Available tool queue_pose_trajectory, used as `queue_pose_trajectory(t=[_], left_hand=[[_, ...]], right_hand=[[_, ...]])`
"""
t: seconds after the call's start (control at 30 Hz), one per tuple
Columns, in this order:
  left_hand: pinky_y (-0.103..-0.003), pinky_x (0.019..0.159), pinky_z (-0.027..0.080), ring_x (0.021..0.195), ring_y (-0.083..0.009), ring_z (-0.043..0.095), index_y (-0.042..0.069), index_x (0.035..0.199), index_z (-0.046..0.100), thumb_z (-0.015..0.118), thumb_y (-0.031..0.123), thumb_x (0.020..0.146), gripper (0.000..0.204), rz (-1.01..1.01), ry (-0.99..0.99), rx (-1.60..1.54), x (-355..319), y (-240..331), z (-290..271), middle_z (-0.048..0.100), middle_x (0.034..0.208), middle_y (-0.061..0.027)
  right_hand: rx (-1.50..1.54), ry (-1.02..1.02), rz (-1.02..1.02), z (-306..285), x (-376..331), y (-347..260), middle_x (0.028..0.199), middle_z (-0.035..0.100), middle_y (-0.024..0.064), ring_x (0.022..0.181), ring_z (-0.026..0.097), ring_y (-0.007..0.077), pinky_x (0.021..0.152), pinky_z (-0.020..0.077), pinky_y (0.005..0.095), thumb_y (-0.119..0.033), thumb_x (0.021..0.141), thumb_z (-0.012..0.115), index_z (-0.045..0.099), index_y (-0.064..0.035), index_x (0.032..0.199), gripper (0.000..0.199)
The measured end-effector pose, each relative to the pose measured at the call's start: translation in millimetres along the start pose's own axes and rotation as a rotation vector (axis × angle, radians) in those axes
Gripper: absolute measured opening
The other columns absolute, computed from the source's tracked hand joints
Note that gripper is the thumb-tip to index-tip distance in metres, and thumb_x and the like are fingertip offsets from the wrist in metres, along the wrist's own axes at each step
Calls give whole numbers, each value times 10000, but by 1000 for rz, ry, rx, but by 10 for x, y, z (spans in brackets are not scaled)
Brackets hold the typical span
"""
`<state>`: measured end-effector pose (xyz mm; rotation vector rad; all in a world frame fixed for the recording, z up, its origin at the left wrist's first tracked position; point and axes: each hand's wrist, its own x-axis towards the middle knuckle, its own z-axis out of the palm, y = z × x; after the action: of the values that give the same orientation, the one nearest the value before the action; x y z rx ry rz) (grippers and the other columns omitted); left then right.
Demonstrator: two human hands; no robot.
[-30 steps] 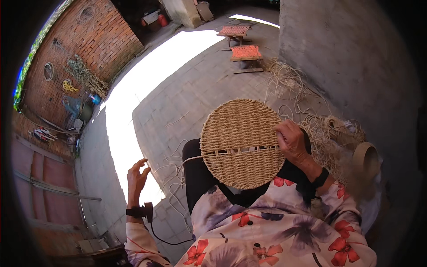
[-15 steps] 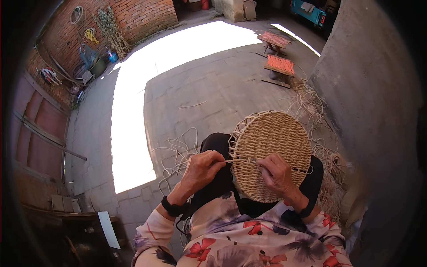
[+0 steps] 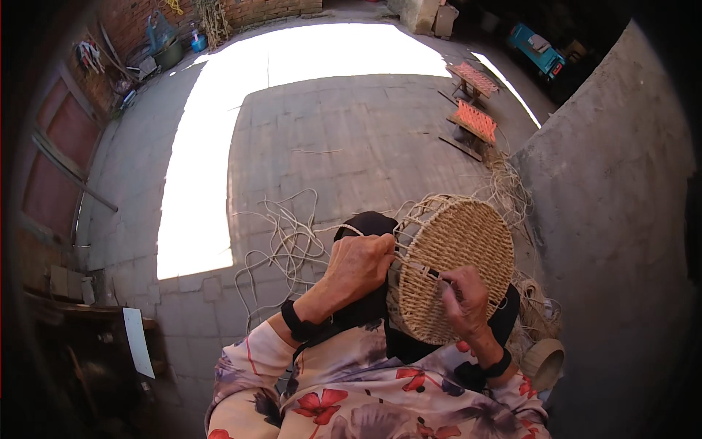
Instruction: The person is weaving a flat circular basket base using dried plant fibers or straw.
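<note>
A round woven basket (image 3: 479,241) of tan cord rests tilted on my lap, its flat woven face turned up toward me and open loops of cord along its left side. At that left edge, my left hand (image 3: 362,262) is closed, pinching a pale cord (image 3: 330,229) that trails off leftward. My right hand (image 3: 468,296) is over the woven face, fingers closed round a thin dark tool (image 3: 436,275) that points toward the left edge. Its kind is too small to make out, and most of it is hidden by the fingers.
Loose cord (image 3: 281,234) lies tangled on the paved floor left of my knee. More cord (image 3: 508,186) heaps along the grey wall (image 3: 614,175) at right, beside another pale basket-like container (image 3: 545,362). Two low stools (image 3: 475,121) with orange woven seats stand ahead.
My left hand has moved right, up against the basket's edge. My right hand has shifted slightly right and down on the woven face. The basket has turned and tilted a little; the view has swung downward.
</note>
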<state>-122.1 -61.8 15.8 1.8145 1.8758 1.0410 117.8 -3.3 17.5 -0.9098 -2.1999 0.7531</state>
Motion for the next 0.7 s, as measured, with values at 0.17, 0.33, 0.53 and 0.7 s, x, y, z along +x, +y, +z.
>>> queue_pose_trajectory(t=[0.17, 0.33, 0.53, 0.7], left_hand=[[-407, 625, 494, 715, -313, 642, 59, 846, 667, 699, 104, 815, 63, 1, 142, 8, -79, 80, 185, 600, 759, -99], [-416, 638, 490, 732, -311, 630, 51, 877, 679, 685, 82, 825, 61, -1, 166, -14, -136, 117, 269, 588, 816, -105], [-392, 620, 475, 675, -265, 602, -14, 1039, 691, 647, 53, 874, 183, -34, 169, -257, -295, 147, 302, 572, 763, -139], [-285, 466, 374, 566, -102, 492, 56, 1241, 598, 630, 78, 925, 318, -517, -212, -869, -313, 187, 110, 543, 727, -46]], right_hand=[[-92, -15, -209, 174, 246, -122, 787, 578, 96, 703, 612, 274, 604, 484, 367, 38, 747, 697, 664, -55, 919, 199], [-129, -18, -271, 317, 307, -118, 769, 559, 100, 703, 602, 293, 611, 486, 399, 18, 751, 705, 644, -57, 901, 179], [-137, 7, -333, 301, 265, -90, 796, 543, 113, 743, 594, 310, 637, 491, 413, 32, 734, 677, 628, -50, 957, 243], [-165, -42, -334, 237, 276, -64, 827, 542, 115, 775, 596, 309, 657, 506, 408, 43, 737, 654, 625, -30, 967, 244]])
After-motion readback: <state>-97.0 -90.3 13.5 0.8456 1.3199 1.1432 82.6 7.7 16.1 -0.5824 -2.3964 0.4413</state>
